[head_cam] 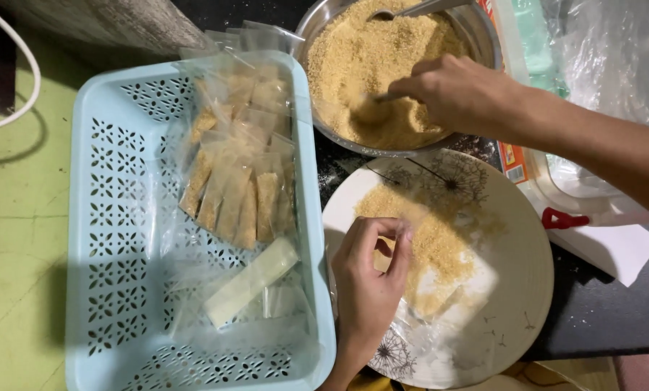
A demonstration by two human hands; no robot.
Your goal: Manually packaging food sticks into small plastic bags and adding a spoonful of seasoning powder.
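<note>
My left hand [368, 279] pinches the mouth of a small clear plastic bag [440, 271] that lies on a white plate [516, 289] and holds some brown sugar-like grains. My right hand [458, 90] reaches into a steel bowl [476, 29] full of the same brown grains [360, 58] and grips a spoon [373, 108] dug into them. Loose grains are scattered on the plate under the bag.
A light blue perforated basket [107, 217] sits at left with several filled clear packets [241, 181] and empty bags [248, 282]. A second spoon [411, 10] rests in the bowl. A clear plastic container with a red clip [567, 217] stands at right. A white cable [20, 72] lies at far left.
</note>
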